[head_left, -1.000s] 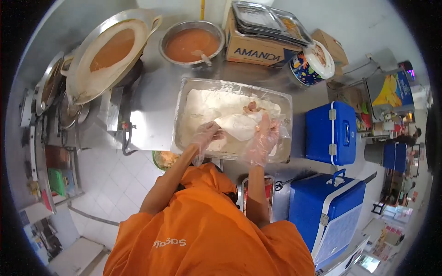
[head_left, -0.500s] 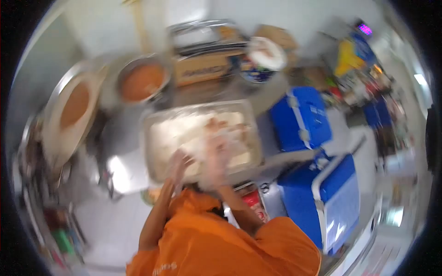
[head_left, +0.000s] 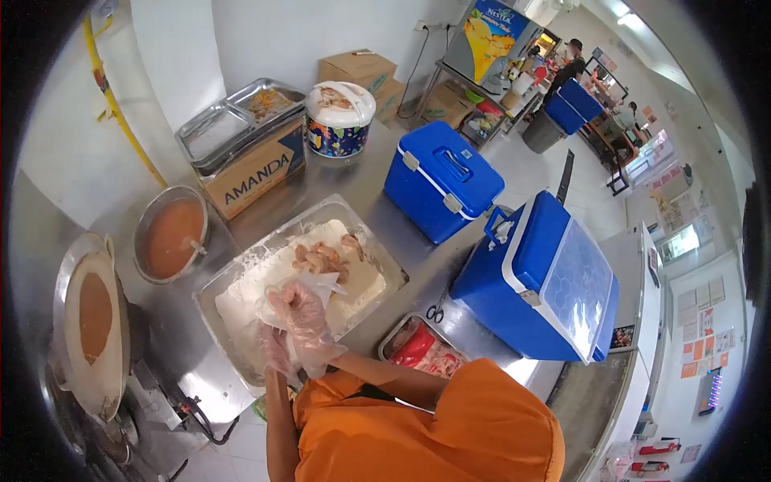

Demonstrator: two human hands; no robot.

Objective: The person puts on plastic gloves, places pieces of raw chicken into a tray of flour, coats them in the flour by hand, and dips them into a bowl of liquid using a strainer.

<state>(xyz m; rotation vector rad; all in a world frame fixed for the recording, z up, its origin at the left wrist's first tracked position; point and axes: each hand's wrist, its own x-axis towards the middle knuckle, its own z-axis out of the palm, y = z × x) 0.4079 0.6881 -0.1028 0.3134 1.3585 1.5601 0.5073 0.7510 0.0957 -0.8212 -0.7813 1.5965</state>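
The person wearing the camera is leaning over a metal table (head_left: 385,277) in an orange shirt (head_left: 450,426), both hands in clear plastic gloves. The left hand (head_left: 274,347) is resting low over the near side of a large metal tray (head_left: 371,315), just beside the other; how its fingers are set, I cannot tell. The right hand (head_left: 305,317) is closing its fingers together on a whitish plastic bag (head_left: 323,287), which is lying over the middle of the tray. Pale powder (head_left: 241,299) is covering much of the tray's floor, and pinkish raw pieces (head_left: 321,261) are sitting on it just beyond the bag. To the right of the large tray, a smaller tray (head_left: 385,351) is holding more raw pieces and a red packet (head_left: 414,347), with black-handled scissors (head_left: 435,312) lying near it. Two blue coolers (head_left: 446,181) are standing farther right. On the left, a wide pan (head_left: 95,321) and a steel bowl (head_left: 207,233) are holding orange-brown liquid. Beyond the large tray, a box marked AMANDA (head_left: 257,181) is carrying stacked metal trays (head_left: 213,132), beside a patterned tub (head_left: 339,138) with a white lid. In the far background, a person in dark clothes (head_left: 569,72) is standing near a drink dispenser (head_left: 491,40).
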